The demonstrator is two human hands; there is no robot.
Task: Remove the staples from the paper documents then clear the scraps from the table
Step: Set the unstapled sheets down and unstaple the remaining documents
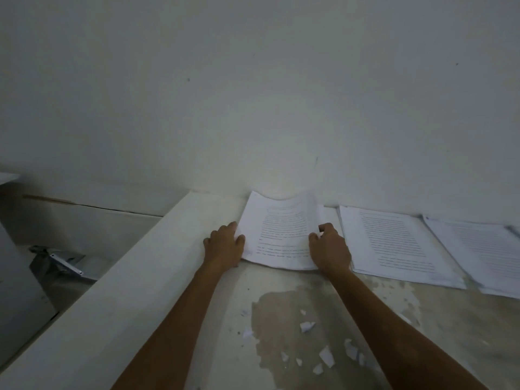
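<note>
Document (281, 235): printed sheets, 12 o'clock on surface (230, 319), far edge curling up the wall. Left hand (225, 244) and right hand (330, 247) each grip a side edge. Light, limp, tears easily; hold by edges. Scraps (326, 356): 6 o'clock, loose, featherweight. Two more stacks (399, 246) at 2 o'clock.

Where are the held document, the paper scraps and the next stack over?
held document (281, 235), head view, middle of its printed page.
paper scraps (326, 356), head view, one larger piece.
next stack (394, 243), head view, top sheet's text.
</note>
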